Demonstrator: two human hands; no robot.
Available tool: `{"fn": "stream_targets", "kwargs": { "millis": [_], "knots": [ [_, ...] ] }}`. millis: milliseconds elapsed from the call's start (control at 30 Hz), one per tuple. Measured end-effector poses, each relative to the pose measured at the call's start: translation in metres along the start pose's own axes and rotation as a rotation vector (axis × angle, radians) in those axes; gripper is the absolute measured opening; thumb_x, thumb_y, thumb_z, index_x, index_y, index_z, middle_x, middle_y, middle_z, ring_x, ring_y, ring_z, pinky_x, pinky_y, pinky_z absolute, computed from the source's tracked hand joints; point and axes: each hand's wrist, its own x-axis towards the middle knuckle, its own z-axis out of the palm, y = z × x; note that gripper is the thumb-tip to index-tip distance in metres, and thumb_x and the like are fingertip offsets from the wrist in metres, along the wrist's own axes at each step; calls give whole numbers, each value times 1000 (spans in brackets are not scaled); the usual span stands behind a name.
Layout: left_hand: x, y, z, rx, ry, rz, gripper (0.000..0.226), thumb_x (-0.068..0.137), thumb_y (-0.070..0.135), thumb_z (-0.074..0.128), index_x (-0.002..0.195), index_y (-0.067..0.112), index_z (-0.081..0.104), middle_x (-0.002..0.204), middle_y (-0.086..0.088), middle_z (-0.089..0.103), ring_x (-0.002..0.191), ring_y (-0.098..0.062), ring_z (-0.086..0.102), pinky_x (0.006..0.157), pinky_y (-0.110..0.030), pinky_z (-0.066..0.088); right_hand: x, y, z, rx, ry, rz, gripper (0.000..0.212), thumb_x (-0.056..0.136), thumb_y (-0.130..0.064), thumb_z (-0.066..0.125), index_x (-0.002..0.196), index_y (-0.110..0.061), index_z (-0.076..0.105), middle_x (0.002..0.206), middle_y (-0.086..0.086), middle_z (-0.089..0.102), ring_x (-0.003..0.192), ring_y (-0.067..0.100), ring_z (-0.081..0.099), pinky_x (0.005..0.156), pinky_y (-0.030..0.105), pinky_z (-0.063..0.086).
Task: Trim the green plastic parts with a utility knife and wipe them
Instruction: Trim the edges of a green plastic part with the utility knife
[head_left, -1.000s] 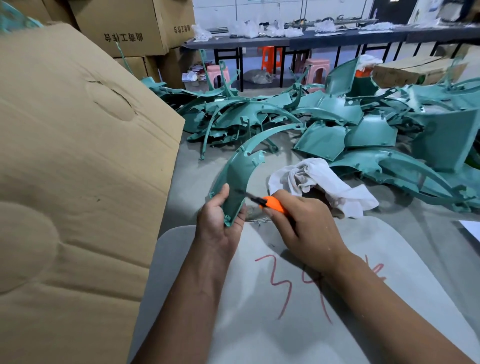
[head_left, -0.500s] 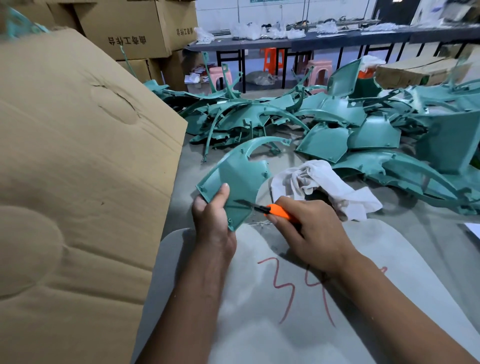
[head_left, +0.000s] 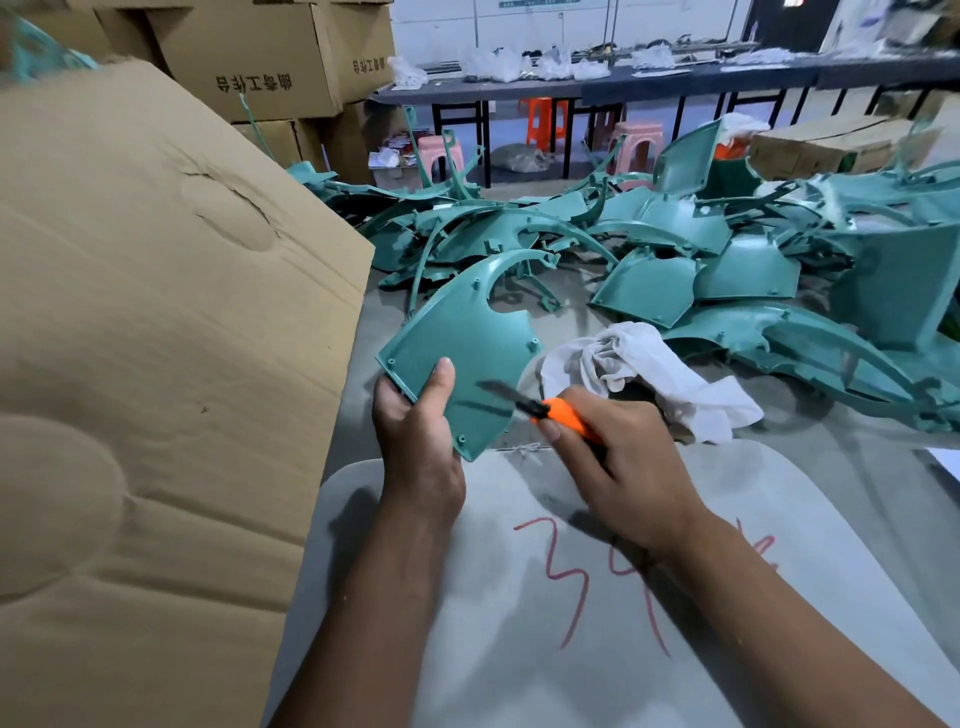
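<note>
Trimming, by the look of it: gripping a green plastic panel (head_left: 457, 353) at its lower left edge with the left hand (head_left: 415, 415), thumb pressed flat on the face, fingers curled behind, tilting it up off the grey table (head_left: 519, 623). Clenching an orange utility knife (head_left: 550, 410) in the right hand (head_left: 618, 467), blade extended and lying across the panel's lower right portion, near the edge; impossible to tell whether actually biting into plastic or just resting on it. Keeping a white rag (head_left: 649, 374) crumpled just beside the knife hand, within easy reach. Leaving a heap of green plastic parts (head_left: 675, 260) spread across the far table, apparently awaiting the same treatment. Standing a large cardboard sheet (head_left: 156, 338) at the left. Judging the next move: drawing the blade along the rim to shave off flash, holding the panel steady and the thumb clear of the cutting path, then wiping with the rag.
</note>
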Motion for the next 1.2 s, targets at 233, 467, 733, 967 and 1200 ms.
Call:
{"fn": "stream_targets", "kwargs": {
  "millis": [233, 467, 733, 967, 1200],
  "knots": [
    [-14, -3, -4, 605, -253, 596, 20, 92, 15, 66, 95, 28, 52, 80, 19, 62, 71, -3, 60, 63, -28, 52, 2, 15, -8, 9, 325, 237, 3, 105, -27, 47, 106, -25, 49, 72, -15, 53, 67, 7, 52, 58, 27, 33],
    [-20, -11, -2, 905, -268, 822, 20, 98, 13, 60, 115, 23, 67, 62, 6, 55, 55, -14, 49, 51, -28, 44, 2, -2, 1, -25, 73, -15, 21, 109, -35, 44, 102, -20, 57, 77, -13, 50, 65, 8, 49, 61, 31, 40],
    [-12, -9, -7, 725, -487, 473, 23, 91, 17, 62, 109, 16, 76, 79, 14, 71, 73, -1, 60, 67, -22, 49, 5, 23, -17, -208, 315, 202, 20, 107, -31, 47, 99, -16, 57, 66, -1, 55, 57, 26, 49, 54, 42, 37],
    [-13, 1, -9, 595, -373, 406, 25, 78, 9, 62, 87, 27, 77, 81, 4, 75, 78, -20, 70, 70, -30, 54, 3, 64, -35, -276, 466, 538, 26, 107, -27, 52, 82, -20, 45, 57, -6, 46, 50, 16, 44, 48, 30, 24],
    [-11, 6, -11, 749, -223, 609, 16, 71, 7, 50, 70, 7, 66, 63, -18, 57, 64, -39, 54, 52, -44, 48, 4, 33, -17, -122, 394, 273, 15, 106, -30, 47, 94, -22, 51, 64, -11, 50, 58, 9, 47, 55, 32, 28]
  ]
}}
